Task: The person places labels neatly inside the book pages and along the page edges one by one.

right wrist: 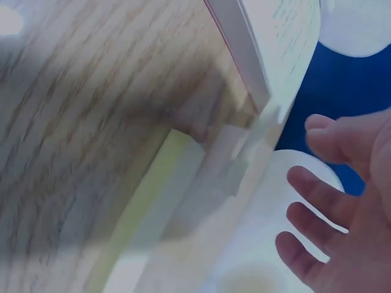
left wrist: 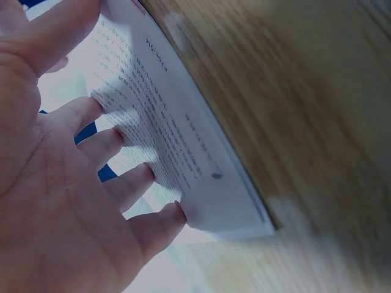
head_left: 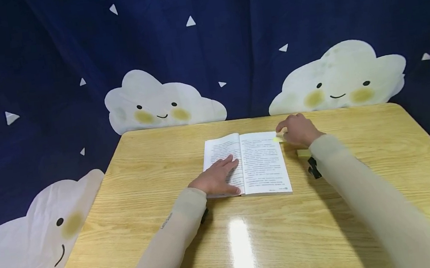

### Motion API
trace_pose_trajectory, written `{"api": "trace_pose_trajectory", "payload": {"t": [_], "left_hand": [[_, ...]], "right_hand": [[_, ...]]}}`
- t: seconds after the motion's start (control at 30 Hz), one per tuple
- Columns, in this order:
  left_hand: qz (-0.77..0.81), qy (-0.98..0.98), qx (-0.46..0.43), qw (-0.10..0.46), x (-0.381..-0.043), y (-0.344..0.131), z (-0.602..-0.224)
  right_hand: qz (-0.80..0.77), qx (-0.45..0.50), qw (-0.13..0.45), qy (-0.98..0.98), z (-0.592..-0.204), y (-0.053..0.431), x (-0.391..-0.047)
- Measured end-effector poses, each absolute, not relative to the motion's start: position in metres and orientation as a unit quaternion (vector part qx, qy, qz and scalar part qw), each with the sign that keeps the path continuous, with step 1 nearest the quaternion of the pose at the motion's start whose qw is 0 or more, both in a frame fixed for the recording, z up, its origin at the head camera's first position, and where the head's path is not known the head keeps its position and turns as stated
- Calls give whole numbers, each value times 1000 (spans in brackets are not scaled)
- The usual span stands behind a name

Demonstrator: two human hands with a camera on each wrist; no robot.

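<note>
Two pale sleeves (head_left: 163, 238) reach in over a wooden bench (head_left: 145, 160), toward an open book (head_left: 264, 163). On the book's near left side, a left hand (head_left: 218, 178) lies across the printed page, its fingers spread wide and holding nothing. Right of the book, a yellow pad of sticky notes (head_left: 304, 153) sits on the bench, close to the right sleeve. At the book's far right corner, a single yellow note (head_left: 277, 139) sits at the page edge, partly jutting past it. Beside it hangs a right hand (head_left: 297, 130), fingers loosely bent and apart, with no grip visible from the wrist. Beyond the book falls a navy curtain (head_left: 226, 29) with smiling clouds.

The risks look small: a note stuck by only a thin strip could peel off if the hand brushes it; pages could spring up should the left hand lift; a low sleeve might nudge the pad.
</note>
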State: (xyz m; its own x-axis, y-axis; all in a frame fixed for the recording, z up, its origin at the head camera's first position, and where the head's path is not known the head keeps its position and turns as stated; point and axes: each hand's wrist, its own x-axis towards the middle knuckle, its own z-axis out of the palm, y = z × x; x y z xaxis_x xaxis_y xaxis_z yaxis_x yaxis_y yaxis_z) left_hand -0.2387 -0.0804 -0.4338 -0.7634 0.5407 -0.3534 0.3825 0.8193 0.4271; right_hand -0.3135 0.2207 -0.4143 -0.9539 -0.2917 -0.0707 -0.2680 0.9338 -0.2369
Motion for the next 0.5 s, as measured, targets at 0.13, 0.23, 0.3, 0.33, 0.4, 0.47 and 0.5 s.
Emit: {"api": "trace_pose_trajectory", "payload": {"t": [0.13,0.23,0.3,0.33,0.4,0.47,0.5], "left_hand": [[169,923,248,239,-239,-80,-435],[173,921,249,243,-239,-79,-436],[173,921,252,243,-239,-79,-437],[173,921,252,242,-239,-79,-436],[170,922,254,237,-239,-79,-436],[167,923,257,234,-239,-80,-436],[166,923,258,232,-239,-81,-436]], "right_hand": [[-64,-166,77,981,-413,218,-305],[-49,-158,106,980,-416,216,-299],[-51,-141,124,981,-418,214,-296],[-56,-132,132,981,-419,213,-295],[-65,-120,137,981,-419,211,-294],[-70,-111,139,982,-419,209,-294],[-71,-108,139,982,-419,208,-294]]}}
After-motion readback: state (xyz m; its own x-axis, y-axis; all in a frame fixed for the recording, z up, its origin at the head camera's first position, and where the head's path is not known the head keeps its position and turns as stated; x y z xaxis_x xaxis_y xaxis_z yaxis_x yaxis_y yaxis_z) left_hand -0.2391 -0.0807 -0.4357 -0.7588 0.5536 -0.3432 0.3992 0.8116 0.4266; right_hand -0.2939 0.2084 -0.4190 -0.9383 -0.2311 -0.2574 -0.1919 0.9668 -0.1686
